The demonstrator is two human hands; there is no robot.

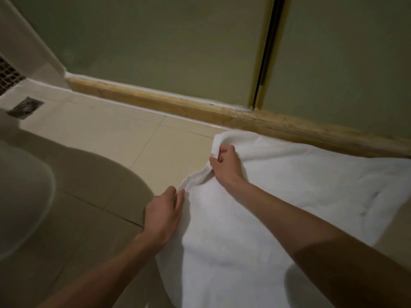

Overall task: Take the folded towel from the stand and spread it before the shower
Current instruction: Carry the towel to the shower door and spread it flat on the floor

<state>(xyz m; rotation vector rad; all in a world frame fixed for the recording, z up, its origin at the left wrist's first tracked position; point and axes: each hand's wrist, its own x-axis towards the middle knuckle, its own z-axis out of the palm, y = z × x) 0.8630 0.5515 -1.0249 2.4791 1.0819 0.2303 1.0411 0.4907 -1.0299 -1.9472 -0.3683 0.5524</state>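
Note:
A white towel (289, 196) lies unfolded on the cream floor tiles, its far edge against the wooden threshold (155, 101) of the frosted shower door (166, 41). My right hand (225, 165) grips the towel's left edge near the far corner, fingers curled round the hem. Closer to me, my left hand (164, 213) pinches the same left edge, thumb on top. The stretch of hem between the two hands is bunched and raised off the floor. Part of the towel's near end runs out of the frame at the bottom.
A white toilet bowl (24, 196) curves in at the lower left. A square floor drain (24, 107) sits in the tiles at the far left, below a wall vent grille (9, 74). The shower door's vertical frame (264, 52) stands at the upper right.

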